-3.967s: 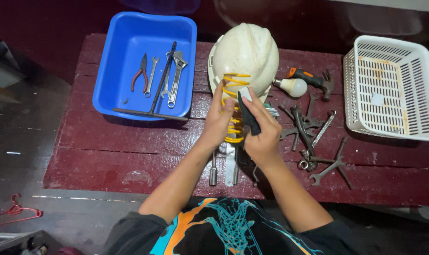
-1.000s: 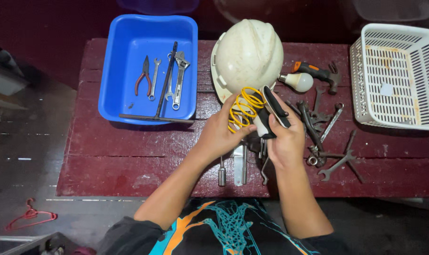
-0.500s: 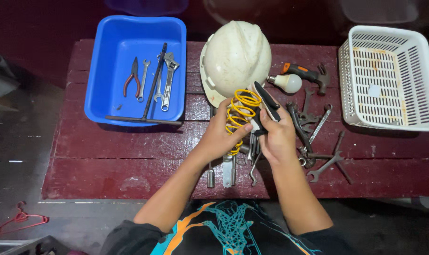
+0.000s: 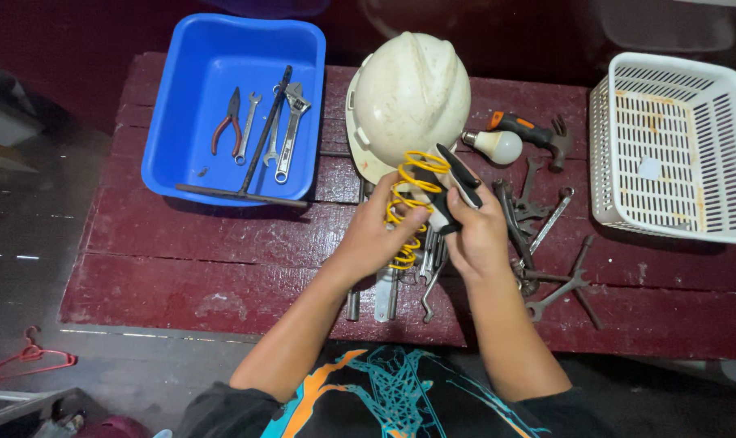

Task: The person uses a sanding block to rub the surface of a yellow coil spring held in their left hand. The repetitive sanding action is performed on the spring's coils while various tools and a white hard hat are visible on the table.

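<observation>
Over the dark red wooden table (image 4: 181,259), my left hand (image 4: 376,235) grips a yellow coiled cord (image 4: 408,203). My right hand (image 4: 477,231) holds the black-handled tool (image 4: 453,182) that the cord is attached to, its handles pointing up and away. Both hands meet just in front of a white hard hat (image 4: 408,97). Under my hands lie several metal wrenches (image 4: 392,292).
A blue plastic tub (image 4: 222,57) at the back left holds red-handled pliers (image 4: 224,123), wrenches and a T-bar (image 4: 250,166). A white slotted basket (image 4: 668,146) stands at right. A light bulb (image 4: 493,146), a hammer (image 4: 534,134) and several spanners (image 4: 546,235) lie right of the hat.
My hands have stayed together at the hard hat with the cord and tool. The tool has tilted slightly and the cord has bunched up since four seconds ago.
</observation>
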